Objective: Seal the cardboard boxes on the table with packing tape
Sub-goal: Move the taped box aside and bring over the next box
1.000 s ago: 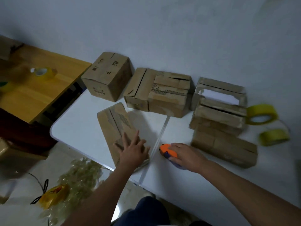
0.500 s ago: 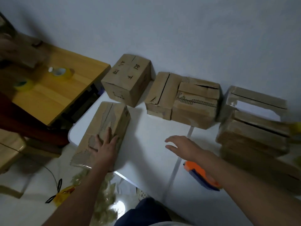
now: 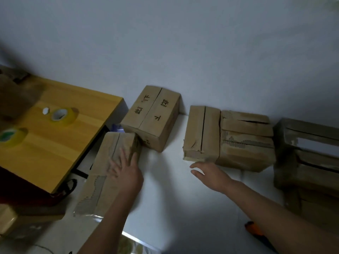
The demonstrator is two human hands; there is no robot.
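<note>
so it's all plain brown corrugated cardboard here, matte and pretty beat up. the long flat box (image 3: 111,167) sits at the left edge of the white bench (image 3: 165,189), hanging past it a bit toward the floor, and its near end shows torn paper with the wavy corrugated layer exposed. a seam runs down the middle of its top. the left hand (image 3: 124,173) lies flat on top of it, fingers straight and spread, pressing rather than gripping.

just behind it, touching its far corner, is a blocky box with black printed characters (image 3: 152,116) and a closed centre seam, up against the grey wall (image 3: 183,43). to the right there's a taller box (image 3: 201,132) with a dark slit between its flaps and a crumpled lower corner, butted against a ragged box (image 3: 245,142) with peeled strips and ripped corrugation. more worn boxes (image 3: 308,158) are stacked at the far right, blurry.

the right hand (image 3: 211,173) hovers loose and released just in front of the taller box, holding nothing. something orange (image 3: 251,228) pokes out under that forearm.

on the smooth yellow wooden bench (image 3: 55,153) to the left sit two glossy yellowish tape rolls (image 3: 63,116), the nearer one (image 3: 12,136) with a green core.
</note>
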